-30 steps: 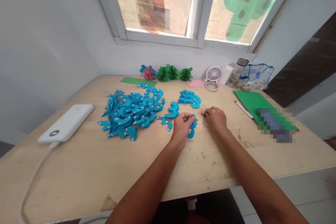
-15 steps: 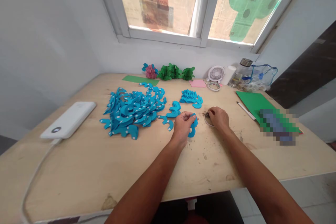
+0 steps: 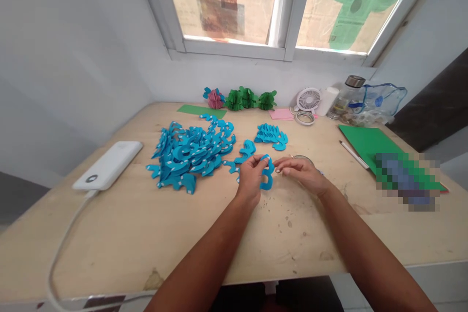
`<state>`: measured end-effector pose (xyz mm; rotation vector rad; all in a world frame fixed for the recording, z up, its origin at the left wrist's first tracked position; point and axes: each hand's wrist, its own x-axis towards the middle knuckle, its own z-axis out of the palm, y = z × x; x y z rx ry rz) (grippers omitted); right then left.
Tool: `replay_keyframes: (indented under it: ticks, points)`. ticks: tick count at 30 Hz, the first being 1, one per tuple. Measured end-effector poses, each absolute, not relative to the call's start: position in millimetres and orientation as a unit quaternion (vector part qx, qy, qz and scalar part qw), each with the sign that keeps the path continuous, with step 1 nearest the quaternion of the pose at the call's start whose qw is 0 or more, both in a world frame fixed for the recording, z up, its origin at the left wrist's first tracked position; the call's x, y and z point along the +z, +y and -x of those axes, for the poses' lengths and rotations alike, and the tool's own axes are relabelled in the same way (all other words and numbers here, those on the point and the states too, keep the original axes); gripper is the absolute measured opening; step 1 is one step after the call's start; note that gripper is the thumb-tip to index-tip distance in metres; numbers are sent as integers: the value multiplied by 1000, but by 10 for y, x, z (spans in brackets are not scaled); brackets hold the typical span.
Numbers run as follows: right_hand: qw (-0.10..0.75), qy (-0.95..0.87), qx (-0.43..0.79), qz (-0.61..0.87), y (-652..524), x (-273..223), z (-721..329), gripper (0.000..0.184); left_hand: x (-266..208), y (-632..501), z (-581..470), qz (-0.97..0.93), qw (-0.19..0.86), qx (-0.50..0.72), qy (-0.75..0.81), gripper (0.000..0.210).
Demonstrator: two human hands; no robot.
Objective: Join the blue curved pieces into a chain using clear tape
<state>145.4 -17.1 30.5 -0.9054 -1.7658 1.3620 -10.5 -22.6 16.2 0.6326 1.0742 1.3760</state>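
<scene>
My left hand (image 3: 251,175) pinches a blue paper cutout (image 3: 269,183) with scalloped edges, held upright just above the table. Close to its right side is my right hand (image 3: 302,174), thumb and fingertips drawn together around a tiny pale bit too small to make out. Behind the right hand, mostly covered by it, lies a roll of tape (image 3: 302,158). To the left spreads a big heap of blue paper cutouts (image 3: 190,148) with small white squares on them. A smaller row of blue cutouts (image 3: 270,135) stands farther back, and a few more (image 3: 245,150) lie beside my left hand.
A white power bank (image 3: 107,163) with a cable lies left. Along the wall stand green paper figures (image 3: 246,98), a pink one (image 3: 215,99), a small fan (image 3: 309,101), another tape roll (image 3: 304,118) and a bottle (image 3: 347,97). Green sheets (image 3: 380,144) and a pencil (image 3: 354,155) lie right.
My right hand has let go of the tape roll and moved left, up to the blue cutout. The left hand still holds the cutout. The view has shifted slightly.
</scene>
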Motion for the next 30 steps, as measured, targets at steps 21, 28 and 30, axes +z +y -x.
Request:
replay_keyframes:
  ticks: [21,28,30]
  points:
    - [362,-712,479,363,-214,303,-1416,24,185,-267,67,-308,581,592,465,23]
    - [420,-626,503,424,-143,230,-1478,26,169,-238,56,-347,579,572,466,36]
    - [435,-605,499,442,-119,207,-1504,28,167,-245,55,-361,599,544,463,31]
